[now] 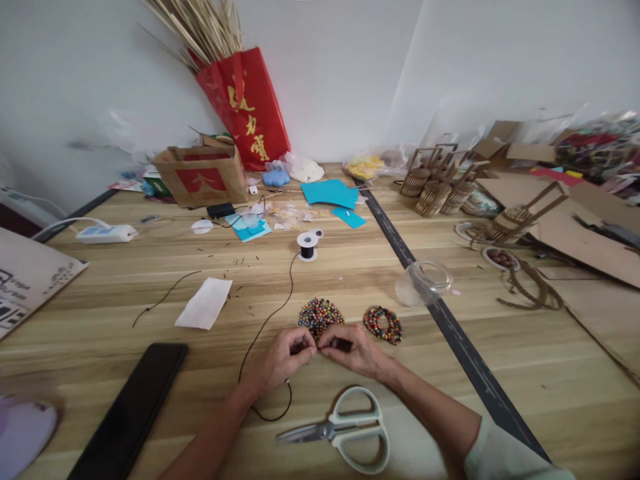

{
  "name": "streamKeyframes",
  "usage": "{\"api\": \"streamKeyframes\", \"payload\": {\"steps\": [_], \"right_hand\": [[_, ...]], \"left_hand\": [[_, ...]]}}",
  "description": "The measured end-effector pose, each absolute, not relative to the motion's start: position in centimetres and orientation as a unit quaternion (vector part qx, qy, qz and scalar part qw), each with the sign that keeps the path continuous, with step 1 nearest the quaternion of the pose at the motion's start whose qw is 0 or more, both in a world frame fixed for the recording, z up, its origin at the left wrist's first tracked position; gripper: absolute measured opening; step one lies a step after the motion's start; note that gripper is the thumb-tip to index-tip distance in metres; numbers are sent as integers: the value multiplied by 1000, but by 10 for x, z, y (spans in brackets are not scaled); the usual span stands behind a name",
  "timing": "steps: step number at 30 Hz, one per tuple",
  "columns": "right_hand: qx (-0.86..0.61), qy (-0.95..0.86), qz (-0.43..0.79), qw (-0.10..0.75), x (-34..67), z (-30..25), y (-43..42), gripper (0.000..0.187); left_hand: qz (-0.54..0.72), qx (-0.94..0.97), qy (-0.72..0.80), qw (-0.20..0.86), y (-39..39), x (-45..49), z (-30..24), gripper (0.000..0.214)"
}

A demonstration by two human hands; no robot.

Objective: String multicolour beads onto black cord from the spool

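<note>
My left hand (289, 355) is closed in a pinch, its fingertips almost meeting those of my right hand. A thin black cord (270, 314) runs from the spool (307, 247), passes beneath my left wrist and loops back up into that hand. My right hand (353, 349) also pinches; a tiny reddish bead (321, 347) seems to show at its fingertips. Just beyond both hands lies a heap of multicoloured beads (320, 313), partly covered by the fingers. A coiled beaded string (383, 325) rests to the right. Scissors (345, 430) with pale green handles lie in front, blades slightly apart.
A black phone (131, 407) and a white paper (205, 304) lie at left. Right of the beads, a clear plastic cup (424, 283) stands over a dark strip (465, 343). Small woven baskets (434, 198), a cardboard box (200, 177) and a red bag (250, 107) stand farther back.
</note>
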State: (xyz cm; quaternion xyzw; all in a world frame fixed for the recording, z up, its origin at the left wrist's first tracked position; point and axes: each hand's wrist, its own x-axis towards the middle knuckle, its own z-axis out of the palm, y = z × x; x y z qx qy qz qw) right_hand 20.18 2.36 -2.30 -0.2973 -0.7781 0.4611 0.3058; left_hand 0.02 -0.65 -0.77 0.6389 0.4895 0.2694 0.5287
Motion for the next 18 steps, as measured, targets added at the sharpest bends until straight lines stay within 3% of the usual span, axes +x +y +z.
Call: {"api": "streamKeyframes", "payload": {"steps": [18], "right_hand": [[-297,-766,476,315,201,-25,23,9]], "left_hand": [[260,642,497,522,-6,0,-5,15]]}}
